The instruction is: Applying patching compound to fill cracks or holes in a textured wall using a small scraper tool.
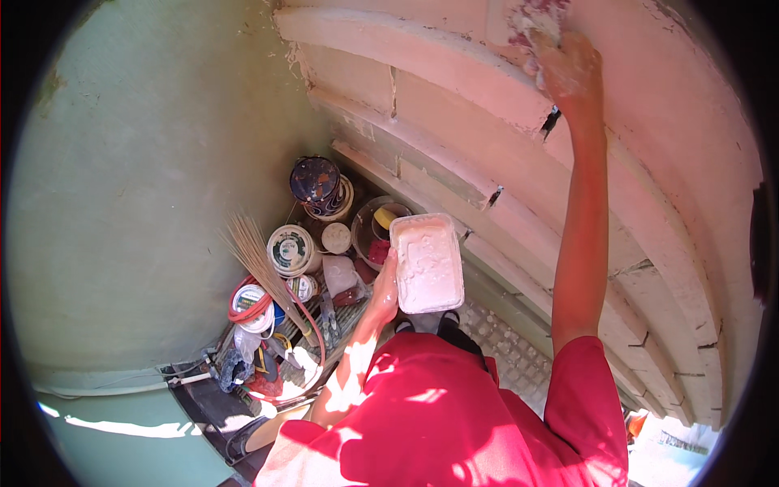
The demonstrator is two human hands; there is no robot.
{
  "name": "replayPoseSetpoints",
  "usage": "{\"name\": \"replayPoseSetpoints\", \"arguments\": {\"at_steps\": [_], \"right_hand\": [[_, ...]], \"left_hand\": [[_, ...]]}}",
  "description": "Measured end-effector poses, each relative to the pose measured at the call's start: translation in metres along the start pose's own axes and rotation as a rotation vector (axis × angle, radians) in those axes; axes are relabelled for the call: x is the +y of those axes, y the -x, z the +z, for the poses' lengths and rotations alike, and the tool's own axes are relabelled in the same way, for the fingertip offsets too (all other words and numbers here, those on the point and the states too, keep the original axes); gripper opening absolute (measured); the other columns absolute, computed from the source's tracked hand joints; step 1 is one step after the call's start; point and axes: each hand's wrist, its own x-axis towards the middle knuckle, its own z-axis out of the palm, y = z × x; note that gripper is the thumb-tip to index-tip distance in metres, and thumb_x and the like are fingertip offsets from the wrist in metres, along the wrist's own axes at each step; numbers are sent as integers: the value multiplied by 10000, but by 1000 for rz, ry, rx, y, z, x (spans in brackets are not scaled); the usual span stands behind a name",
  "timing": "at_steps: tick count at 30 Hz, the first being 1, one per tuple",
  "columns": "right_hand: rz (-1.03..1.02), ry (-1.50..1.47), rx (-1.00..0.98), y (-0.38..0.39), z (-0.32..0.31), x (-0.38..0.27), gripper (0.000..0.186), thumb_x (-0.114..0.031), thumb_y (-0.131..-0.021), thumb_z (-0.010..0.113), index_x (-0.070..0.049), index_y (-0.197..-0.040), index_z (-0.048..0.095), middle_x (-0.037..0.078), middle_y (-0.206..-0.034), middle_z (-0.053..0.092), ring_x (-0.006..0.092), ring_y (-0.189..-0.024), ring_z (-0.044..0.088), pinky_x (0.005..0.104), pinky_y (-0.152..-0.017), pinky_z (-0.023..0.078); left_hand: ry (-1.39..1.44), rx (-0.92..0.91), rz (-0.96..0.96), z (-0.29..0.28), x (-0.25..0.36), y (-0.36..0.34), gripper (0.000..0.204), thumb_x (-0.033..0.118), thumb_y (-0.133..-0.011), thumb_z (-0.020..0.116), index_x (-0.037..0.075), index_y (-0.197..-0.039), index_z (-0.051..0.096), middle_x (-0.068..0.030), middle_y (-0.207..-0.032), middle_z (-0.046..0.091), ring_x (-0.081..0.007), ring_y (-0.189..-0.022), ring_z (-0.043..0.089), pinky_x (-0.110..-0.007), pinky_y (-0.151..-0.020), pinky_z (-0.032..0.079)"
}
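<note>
My left hand [387,288] grips the side of a rectangular plastic tub [428,264], held level in front of my body. A thick, pale pink-white paste fills it. My right arm is stretched up to the upper right, where my right hand [570,69], smeared with white, is closed on a crumpled magenta cloth or sponge [539,18] coated in white paste. That hand is at the pink wall [495,77], which has long stepped ledges. Its fingertips are partly hidden.
At the lower left stand a dark bucket [315,180], a white lidded bucket [290,250], and a basin [363,223] holding a yellow sponge [384,217]. A bundle of thin sticks [264,264] leans near a red hose [318,357]. A greenish wall [154,187] rises left; paved floor [499,345] lies below.
</note>
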Motion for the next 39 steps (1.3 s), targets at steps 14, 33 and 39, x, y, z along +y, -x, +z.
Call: {"name": "replayPoseSetpoints", "arguments": {"at_steps": [14,33,39], "right_hand": [[841,-1208,-634,72,-161,-110,287,-94,-832,579,10,-1094,633,101,-742,648,248,-617,581,333,-560,438],[760,-1024,-1100,177,-129,-192,261,-200,-765,567,50,-808,630,292,-784,605,455,-783,587,514,-724,443],[862,-748,-1110,177,-133,-188,275,-222,-761,554,32,-791,655,304,-755,598,487,-754,584,524,-732,472]], "left_hand": [[41,4,-20,16,4,-4,577,428,-1017,320,-14,-1385,355,-143,-1310,505,-206,-1153,538,-326,-988,433],[-4,-72,11,4,-54,-2,695,505,-999,310,-36,-1433,268,-164,-1456,334,-217,-1332,329,-316,-1110,236],[-51,-23,11,4,-63,0,734,534,-986,317,-36,-1443,243,-170,-1470,321,-224,-1342,324,-317,-1113,233]]}}
